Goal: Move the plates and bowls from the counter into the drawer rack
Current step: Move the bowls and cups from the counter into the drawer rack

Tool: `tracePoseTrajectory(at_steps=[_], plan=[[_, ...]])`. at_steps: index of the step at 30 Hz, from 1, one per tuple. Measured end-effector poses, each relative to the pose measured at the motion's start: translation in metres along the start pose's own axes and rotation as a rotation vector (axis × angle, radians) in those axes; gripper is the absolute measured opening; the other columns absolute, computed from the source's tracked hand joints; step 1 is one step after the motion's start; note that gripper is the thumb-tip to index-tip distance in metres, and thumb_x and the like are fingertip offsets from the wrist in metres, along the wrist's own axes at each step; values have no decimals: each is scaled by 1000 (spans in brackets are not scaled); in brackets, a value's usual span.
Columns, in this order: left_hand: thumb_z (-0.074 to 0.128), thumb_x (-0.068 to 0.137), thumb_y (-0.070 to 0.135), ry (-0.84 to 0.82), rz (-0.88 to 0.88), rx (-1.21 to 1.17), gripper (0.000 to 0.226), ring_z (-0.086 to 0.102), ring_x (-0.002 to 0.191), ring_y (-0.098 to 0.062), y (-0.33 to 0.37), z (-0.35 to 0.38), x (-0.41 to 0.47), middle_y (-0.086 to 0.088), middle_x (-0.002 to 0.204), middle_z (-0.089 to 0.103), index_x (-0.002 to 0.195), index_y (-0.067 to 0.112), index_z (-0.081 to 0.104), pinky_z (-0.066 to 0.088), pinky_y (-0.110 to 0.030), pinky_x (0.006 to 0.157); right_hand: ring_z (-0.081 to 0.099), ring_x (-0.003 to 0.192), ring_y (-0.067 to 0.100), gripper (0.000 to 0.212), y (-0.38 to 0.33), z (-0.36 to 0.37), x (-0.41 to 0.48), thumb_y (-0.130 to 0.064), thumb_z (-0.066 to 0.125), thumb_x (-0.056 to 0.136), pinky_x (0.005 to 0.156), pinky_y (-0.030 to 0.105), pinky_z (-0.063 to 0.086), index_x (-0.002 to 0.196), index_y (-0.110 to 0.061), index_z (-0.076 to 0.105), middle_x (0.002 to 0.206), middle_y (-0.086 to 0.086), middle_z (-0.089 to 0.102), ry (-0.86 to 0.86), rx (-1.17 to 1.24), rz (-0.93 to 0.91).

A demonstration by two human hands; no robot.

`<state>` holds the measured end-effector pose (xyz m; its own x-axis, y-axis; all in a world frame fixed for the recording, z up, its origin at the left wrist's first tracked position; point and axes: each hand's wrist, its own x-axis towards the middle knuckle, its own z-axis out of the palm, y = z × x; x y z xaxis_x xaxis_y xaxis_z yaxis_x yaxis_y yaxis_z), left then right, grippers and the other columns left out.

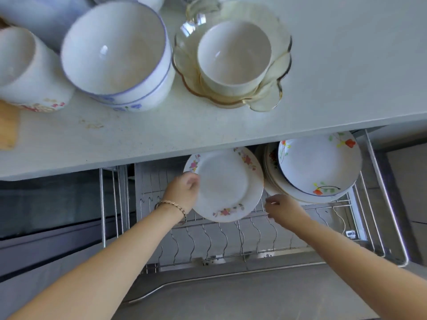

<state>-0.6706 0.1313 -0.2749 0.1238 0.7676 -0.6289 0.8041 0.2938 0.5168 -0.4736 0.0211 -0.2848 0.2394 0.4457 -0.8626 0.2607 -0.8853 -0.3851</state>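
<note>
White porcelain with pink flower sprigs on its rim, the dinner plate is tilted up over the wire drawer rack, just below the front edge of the counter. The left hand, with a gold chain bracelet at its wrist, grasps this plate at its left rim, thumb on the face and fingers behind. The right hand is just beside the plate's lower right edge; its fingers are loosely curled with the fingertips pinched near a rack wire, and whether they touch the plate cannot be told.

Right of the held plate, and touching or nearly touching it, a stack of plates leans in the rack, with a blue-rimmed plate with orange flowers in front.

Above the held plate, on the counter, a plain white bowl sits inside an amber scalloped glass dish. Left of that, nested white bowls with blue rims stand upright, and further left is a white floral mug. A wooden board shows at the counter's left edge.
</note>
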Motion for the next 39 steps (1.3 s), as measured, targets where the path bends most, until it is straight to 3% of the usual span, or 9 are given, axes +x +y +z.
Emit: tracePoseTrajectory(at_steps=[4, 7, 10, 16, 19, 23, 30, 34, 39], plan=[[51, 89, 3, 47, 69, -180, 19, 61, 79, -8, 45, -38, -34, 6, 84, 67, 91, 16, 66, 45, -9, 67, 52, 50, 18, 17, -59, -76, -73, -20, 50, 91, 57, 26, 41, 79, -15, 60, 65, 6, 59, 136, 95, -183], [48, 91, 6, 45, 68, -209, 24, 62, 79, -13, 70, -62, -57, 2, 81, 66, 77, 22, 60, 46, -15, 68, 55, 56, 18, 30, -111, -119, -109, -35, 51, 92, 54, 26, 45, 111, -12, 55, 73, 8, 61, 199, 287, -289], [47, 92, 7, 76, 40, -200, 19, 62, 79, -14, 82, -76, -82, 2, 77, 64, 82, 16, 61, 48, -14, 62, 66, 72, 26, 42, -157, -129, -116, -42, 49, 93, 67, 30, 53, 125, -14, 42, 93, 18, 63, 2, 411, -250], [42, 92, 4, 74, -58, -172, 26, 63, 79, -15, 74, -83, -120, 3, 78, 62, 79, 19, 58, 46, -17, 61, 64, 104, 37, 37, -179, -83, -102, -12, 35, 99, 78, 37, 54, 135, -6, 35, 96, 22, 57, -198, 784, -129], [42, 94, 7, 77, -107, -216, 19, 61, 76, -11, 67, -85, -134, 4, 79, 62, 93, 13, 59, 45, -15, 61, 67, 81, 31, 40, -178, -75, -91, -4, 33, 97, 75, 36, 57, 137, -10, 34, 88, 20, 58, -175, 932, -189], [42, 95, 8, 82, -168, -226, 22, 62, 81, -13, 54, -83, -147, 0, 88, 64, 105, 10, 61, 49, -20, 68, 70, 53, 25, 47, -177, -79, -80, 7, 34, 92, 48, 27, 58, 136, -9, 38, 83, 23, 62, -142, 915, -274], [45, 95, 8, 2, -215, -435, 27, 63, 89, -20, 48, -88, -164, -6, 97, 65, 121, 7, 54, 52, -32, 80, 62, 54, 20, 44, -107, -87, -114, 1, 42, 93, 45, 22, 56, 134, -17, 42, 73, 10, 53, -79, 835, -214], [50, 93, 9, -146, -201, -582, 42, 63, 77, -18, 47, -93, -174, -4, 86, 62, 134, 8, 41, 52, -29, 76, 51, 31, 6, 34, -67, -86, -160, 4, 40, 93, 40, 19, 53, 115, -21, 47, 57, 5, 45, -138, 625, -211], [48, 95, 14, -469, -240, -705, 34, 69, 68, -22, 22, -91, -189, -13, 93, 65, 126, 23, 37, 58, -31, 65, 62, 36, 13, 30, -55, -45, -200, 2, 38, 95, 35, 15, 46, 105, -20, 55, 43, 3, 58, -216, 434, -156]])
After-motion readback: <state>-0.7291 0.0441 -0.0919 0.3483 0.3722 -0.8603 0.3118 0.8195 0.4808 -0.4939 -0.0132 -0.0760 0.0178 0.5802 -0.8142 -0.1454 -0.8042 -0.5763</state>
